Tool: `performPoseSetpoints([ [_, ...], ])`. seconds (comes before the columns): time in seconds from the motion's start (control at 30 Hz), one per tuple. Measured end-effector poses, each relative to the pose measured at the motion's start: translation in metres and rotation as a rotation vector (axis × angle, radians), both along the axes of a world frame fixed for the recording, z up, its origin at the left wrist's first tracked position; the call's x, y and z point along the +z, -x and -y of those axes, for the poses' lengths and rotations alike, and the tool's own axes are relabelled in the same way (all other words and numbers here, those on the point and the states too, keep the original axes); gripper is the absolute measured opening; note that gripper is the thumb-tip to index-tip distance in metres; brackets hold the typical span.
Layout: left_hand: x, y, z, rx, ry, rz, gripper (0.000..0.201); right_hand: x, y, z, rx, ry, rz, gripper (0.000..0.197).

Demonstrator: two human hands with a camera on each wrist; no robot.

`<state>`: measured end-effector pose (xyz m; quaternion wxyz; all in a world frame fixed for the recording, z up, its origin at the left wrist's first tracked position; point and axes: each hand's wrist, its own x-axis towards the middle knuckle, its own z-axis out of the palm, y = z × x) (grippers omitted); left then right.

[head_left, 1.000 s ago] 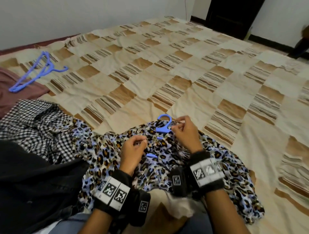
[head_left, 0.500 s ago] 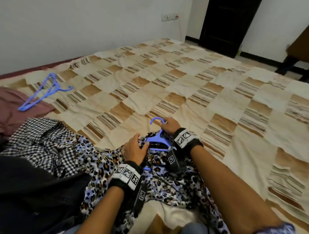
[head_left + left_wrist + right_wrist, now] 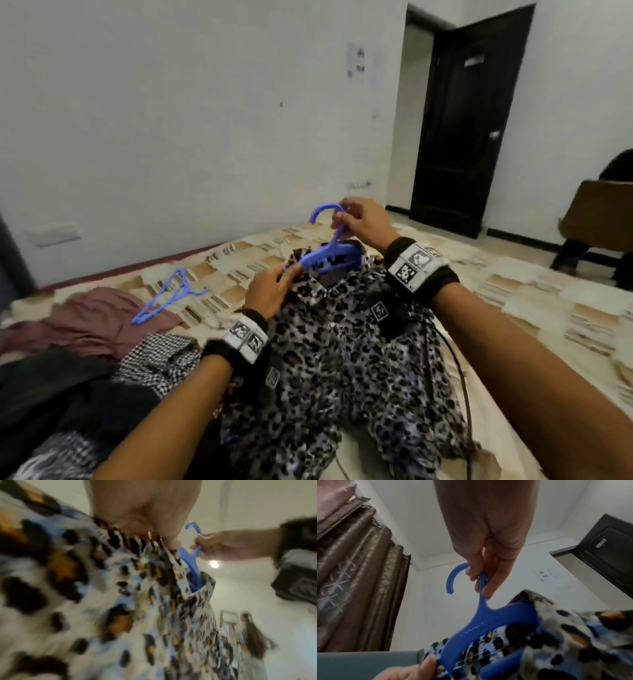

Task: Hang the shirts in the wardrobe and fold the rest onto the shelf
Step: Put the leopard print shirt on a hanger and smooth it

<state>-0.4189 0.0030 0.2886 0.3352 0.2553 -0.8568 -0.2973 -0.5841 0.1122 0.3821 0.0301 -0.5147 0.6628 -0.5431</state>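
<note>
Leopard-print shirt (image 3: pixel 342 359): riding on blue hanger (image 3: pixel 329 255), lifted over the bed (image 3: pixel 513 284). Right hand (image 3: pixel 363 222) is pinching the hanger's neck; left hand (image 3: pixel 270 291) is gripping the shoulder fabric. Spare hanger (image 3: pixel 168 296), checked garment (image 3: pixel 161 356), maroon garment (image 3: pixel 85 318) (all unsorted) are waiting; wardrobe not in view.

Patchwork bedspread (image 3: pixel 534 308), dark door (image 3: pixel 459 137) ajar, brown curtain (image 3: pixel 356 574), chair (image 3: pixel 603 219) at right.
</note>
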Motion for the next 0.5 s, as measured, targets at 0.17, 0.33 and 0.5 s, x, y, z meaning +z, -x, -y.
performPoseSetpoints([
  [0.17, 0.084, -0.025, 0.008, -0.045, 0.01, 0.087, 0.051, 0.055, -0.03, -0.019, 0.184, -0.115, -0.124, 0.022],
  [0.33, 0.134, -0.038, -0.005, -0.142, 0.097, 0.053, 0.033, 0.095, -0.056, -0.03, 0.035, 0.054, -0.182, 0.013],
  [0.5, 0.156, -0.051, -0.026, -0.244, 0.179, 0.021, 0.017, 0.121, -0.07, -0.044, -0.185, 0.292, -0.163, 0.019],
])
